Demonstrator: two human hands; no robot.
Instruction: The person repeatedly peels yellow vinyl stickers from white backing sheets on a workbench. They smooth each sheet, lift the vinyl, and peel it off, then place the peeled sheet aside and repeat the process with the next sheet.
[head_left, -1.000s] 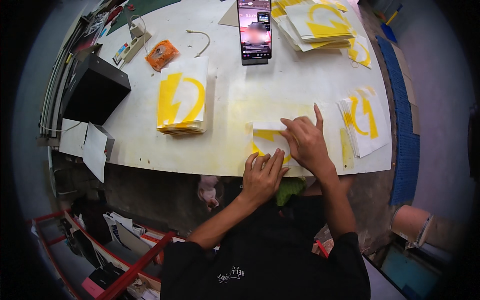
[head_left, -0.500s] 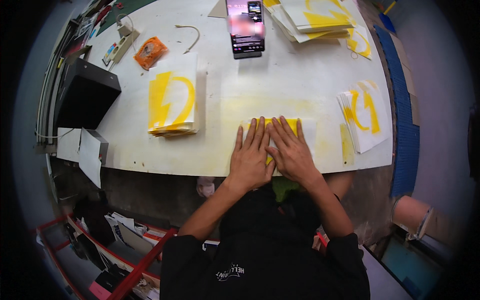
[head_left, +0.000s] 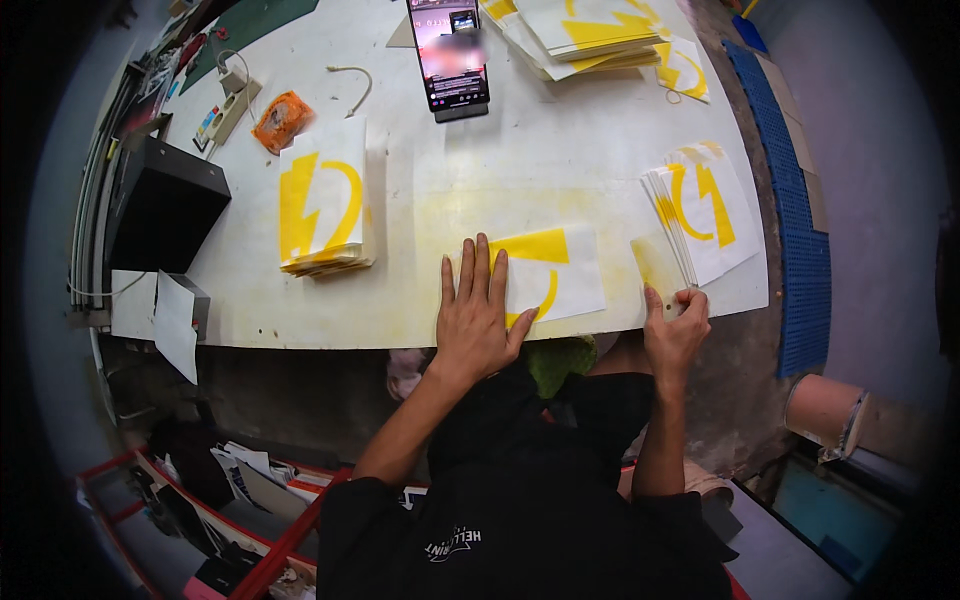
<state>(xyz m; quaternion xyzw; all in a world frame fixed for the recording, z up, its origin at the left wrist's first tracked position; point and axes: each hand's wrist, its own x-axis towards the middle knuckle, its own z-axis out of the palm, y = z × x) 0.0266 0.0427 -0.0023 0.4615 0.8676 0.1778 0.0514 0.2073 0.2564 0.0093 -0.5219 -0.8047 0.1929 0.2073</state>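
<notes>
My left hand [head_left: 475,312] lies flat, fingers spread, on the left part of a white folded paper piece [head_left: 580,285] with yellow print, perhaps a flattened paper bag. The piece rests near the table's front edge. To its right, my right hand [head_left: 676,328] pinches the near end of a flat, yellowish translucent strip [head_left: 652,260] between thumb and fingers. The strip is tilted up off the table. Beside it lies a fanned stack of similar printed pieces [head_left: 712,215]. A neat, thicker stack [head_left: 322,205] of them stands on the left.
A phone [head_left: 450,65] stands on the white table [head_left: 430,160] at the back. More printed pieces [head_left: 590,40] are piled right of it. On the left are an orange packet [head_left: 283,120], a power strip [head_left: 232,110], a short cord [head_left: 360,88] and a black box [head_left: 170,200].
My right hand has left the paper piece, moved right and picked up the translucent strip. My left hand stays flat on the paper. The whole view has shifted slightly.
</notes>
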